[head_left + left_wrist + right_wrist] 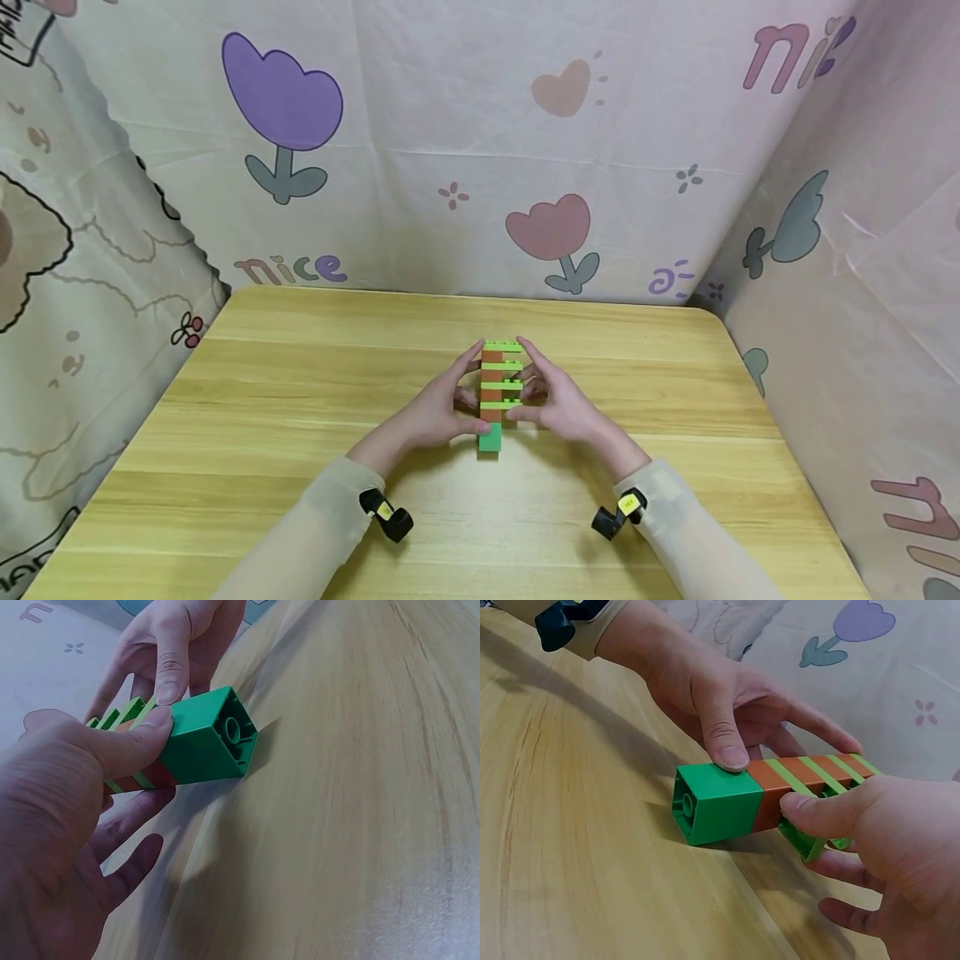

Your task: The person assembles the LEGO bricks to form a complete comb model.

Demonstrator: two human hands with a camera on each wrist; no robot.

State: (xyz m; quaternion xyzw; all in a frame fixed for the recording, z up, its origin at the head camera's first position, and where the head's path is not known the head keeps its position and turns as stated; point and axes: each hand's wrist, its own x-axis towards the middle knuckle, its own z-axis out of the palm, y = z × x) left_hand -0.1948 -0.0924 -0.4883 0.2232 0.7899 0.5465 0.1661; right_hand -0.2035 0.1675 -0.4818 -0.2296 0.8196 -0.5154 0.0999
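A stack of toy building blocks point(491, 377) lies lengthwise between both hands. Its near end is a green block point(718, 796), whose hollow underside with a round tube faces the person. Beyond that, orange blocks point(769, 811) alternate with thin lime-green plates point(513, 386) that jut out to the right. My left hand point(433, 412) grips the stack from the left, thumb on the green block close to its joint with the orange, a fingertip at the far end. From the right, my right hand point(564, 407) holds the plate side, its thumb near the lowest plate and a finger reaching the far end.
The hands work over a wooden table point(300, 350). Patterned cloth point(420, 108) with flowers and lettering hangs behind it and at both sides. A small black camera sits on each wrist, the left camera point(387, 515) and the right camera point(619, 513).
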